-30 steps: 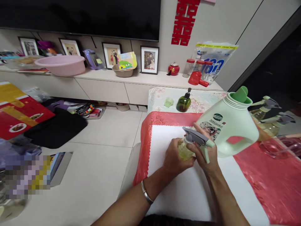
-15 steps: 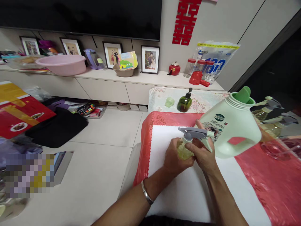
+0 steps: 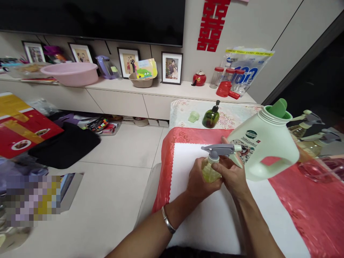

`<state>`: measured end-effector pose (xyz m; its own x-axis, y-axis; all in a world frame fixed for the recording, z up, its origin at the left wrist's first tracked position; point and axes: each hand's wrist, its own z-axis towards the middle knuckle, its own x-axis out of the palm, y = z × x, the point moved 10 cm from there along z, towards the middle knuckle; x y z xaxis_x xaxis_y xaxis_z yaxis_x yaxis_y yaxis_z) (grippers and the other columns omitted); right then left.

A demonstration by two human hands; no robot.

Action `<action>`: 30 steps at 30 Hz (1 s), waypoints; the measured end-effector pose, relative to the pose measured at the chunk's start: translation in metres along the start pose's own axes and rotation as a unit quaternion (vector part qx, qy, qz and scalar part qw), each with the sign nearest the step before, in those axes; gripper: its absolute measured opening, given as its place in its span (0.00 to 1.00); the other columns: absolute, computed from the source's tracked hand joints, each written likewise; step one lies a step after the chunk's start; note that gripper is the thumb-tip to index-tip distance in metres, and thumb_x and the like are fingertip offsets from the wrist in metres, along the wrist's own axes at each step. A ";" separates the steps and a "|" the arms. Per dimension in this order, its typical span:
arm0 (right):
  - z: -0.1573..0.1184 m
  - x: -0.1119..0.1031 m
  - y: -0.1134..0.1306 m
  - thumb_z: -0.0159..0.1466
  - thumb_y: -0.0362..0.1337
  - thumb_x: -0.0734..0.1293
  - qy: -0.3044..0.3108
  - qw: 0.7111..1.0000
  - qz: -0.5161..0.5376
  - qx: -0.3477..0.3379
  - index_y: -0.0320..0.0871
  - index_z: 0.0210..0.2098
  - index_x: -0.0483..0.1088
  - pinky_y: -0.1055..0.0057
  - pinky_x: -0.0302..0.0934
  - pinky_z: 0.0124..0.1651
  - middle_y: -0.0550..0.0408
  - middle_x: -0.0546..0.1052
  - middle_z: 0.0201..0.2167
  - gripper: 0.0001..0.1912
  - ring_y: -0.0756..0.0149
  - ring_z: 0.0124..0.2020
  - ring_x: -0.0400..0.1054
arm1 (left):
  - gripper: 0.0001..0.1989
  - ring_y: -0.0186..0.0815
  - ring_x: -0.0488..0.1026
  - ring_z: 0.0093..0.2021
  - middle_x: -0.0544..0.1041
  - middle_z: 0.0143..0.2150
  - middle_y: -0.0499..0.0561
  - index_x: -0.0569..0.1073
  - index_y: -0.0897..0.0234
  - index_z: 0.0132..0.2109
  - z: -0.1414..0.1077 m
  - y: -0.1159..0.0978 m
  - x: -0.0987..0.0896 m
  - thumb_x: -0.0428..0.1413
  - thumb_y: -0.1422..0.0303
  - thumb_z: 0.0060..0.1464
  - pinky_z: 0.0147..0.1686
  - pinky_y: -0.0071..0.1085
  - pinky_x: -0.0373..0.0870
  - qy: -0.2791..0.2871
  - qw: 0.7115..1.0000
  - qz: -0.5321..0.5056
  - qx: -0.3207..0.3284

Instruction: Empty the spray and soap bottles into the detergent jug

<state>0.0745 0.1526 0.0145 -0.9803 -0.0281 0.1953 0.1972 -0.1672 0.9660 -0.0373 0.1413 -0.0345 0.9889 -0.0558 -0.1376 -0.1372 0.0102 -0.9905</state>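
Over the white tabletop sheet [image 3: 206, 222]: clear, ribbed spray bottle [image 3: 211, 173] of yellow liquid, held upright.
Left hand [image 3: 197, 182]: wrapped round bottle.
Right hand [image 3: 235, 179]: collar [image 3: 214, 159] pinched under grey-and-green trigger head [image 3: 220, 149].
Fitting: apparently being turned; bottle to be kept steady.

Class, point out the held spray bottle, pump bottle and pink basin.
Held spray bottle [image 3: 211, 173], head view: its body.
Pump bottle [image 3: 210, 119], head view: its body.
Pink basin [image 3: 75, 76], head view: its side.

White sheet [image 3: 209, 222] on red tablecloth [image 3: 314, 204]
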 end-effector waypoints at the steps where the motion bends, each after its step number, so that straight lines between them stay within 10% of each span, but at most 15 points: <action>1: 0.000 -0.001 0.000 0.55 0.43 0.80 -0.004 1.000 0.000 0.001 0.47 0.74 0.49 0.68 0.71 0.51 0.45 0.69 0.56 0.56 0.58 0.53 0.70 | 0.32 0.48 0.79 0.46 0.79 0.48 0.55 0.64 0.59 0.50 0.000 0.001 0.000 0.69 0.63 0.38 0.45 0.45 0.75 0.001 1.000 0.001 -0.002; 12: 0.003 0.001 0.006 0.62 0.53 0.75 -0.008 1.000 0.019 -0.002 0.44 0.69 0.60 0.58 0.70 0.54 0.44 0.72 0.51 0.42 0.54 0.52 0.71 | 0.33 0.47 0.78 0.45 0.78 0.47 0.54 0.64 0.59 0.50 -0.001 0.002 0.000 0.69 0.65 0.37 0.45 0.44 0.74 0.012 1.000 -0.003 0.009; 26: -0.018 -0.017 0.178 0.67 0.39 0.74 -0.119 0.962 -0.001 -0.247 0.61 0.46 0.79 0.72 0.68 0.51 0.63 0.66 0.58 0.10 0.72 0.49 0.68 | 0.35 0.46 0.77 0.47 0.76 0.48 0.55 0.64 0.60 0.52 -0.003 -0.005 -0.004 0.69 0.67 0.36 0.49 0.47 0.76 -0.009 0.999 -0.003 0.048; 30: -0.040 -0.041 0.183 0.68 0.39 0.73 -0.162 0.957 -0.097 -0.223 0.54 0.51 0.77 0.70 0.69 0.51 0.56 0.67 0.57 0.12 0.64 0.55 0.68 | 0.35 0.46 0.77 0.49 0.76 0.48 0.54 0.65 0.59 0.53 -0.002 -0.006 -0.018 0.69 0.66 0.37 0.50 0.45 0.76 -0.068 0.995 -0.008 0.071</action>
<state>0.1507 0.0840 0.1766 -0.9311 0.3402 0.1319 -0.0803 -0.5436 0.8355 -0.0548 0.1404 -0.0261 0.9907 0.0785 -0.1109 -0.1218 0.1510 -0.9810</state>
